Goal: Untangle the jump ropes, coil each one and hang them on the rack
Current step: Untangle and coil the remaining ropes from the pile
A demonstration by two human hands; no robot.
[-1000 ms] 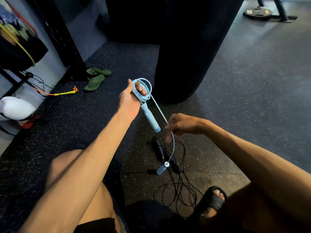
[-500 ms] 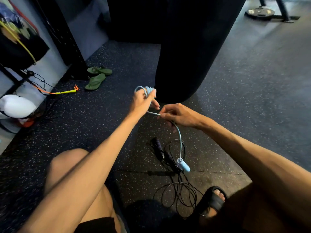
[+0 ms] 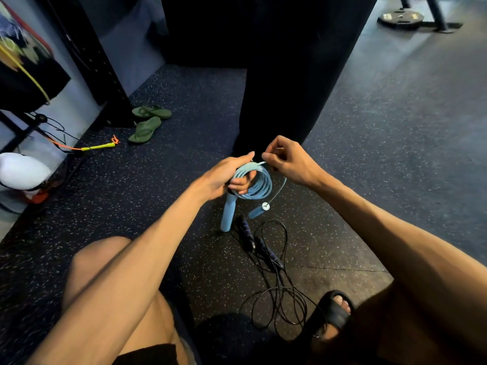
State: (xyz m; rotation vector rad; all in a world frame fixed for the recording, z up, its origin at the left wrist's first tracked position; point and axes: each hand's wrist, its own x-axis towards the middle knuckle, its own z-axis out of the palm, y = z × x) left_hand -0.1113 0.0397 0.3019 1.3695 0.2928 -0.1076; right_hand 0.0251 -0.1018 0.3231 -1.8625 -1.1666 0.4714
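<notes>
A light blue jump rope [image 3: 259, 184] is wound in several loops around my left hand [image 3: 226, 175], which grips the coil. One blue handle [image 3: 228, 214] hangs down from that hand; the other handle [image 3: 257, 212] dangles on a short length of cord. My right hand [image 3: 286, 160] pinches the cord at the top of the coil. A black jump rope [image 3: 276, 275] lies loose on the floor below, its two handles [image 3: 249, 237] side by side. The black rack post [image 3: 92, 59] stands at the left.
A black punching bag [image 3: 290, 69] hangs just beyond my hands. Green flip-flops [image 3: 147, 122] and an orange and yellow rope [image 3: 92, 147] lie at the left by a white object [image 3: 21, 169]. My knee [image 3: 97, 262] and sandalled foot [image 3: 332, 312] are below. A weight plate [image 3: 400, 18] sits far right.
More of the blue cord is wound onto my left hand, making a fuller coil. The free handle rose off the floor and hangs close under the coil. My right hand moved up beside the left.
</notes>
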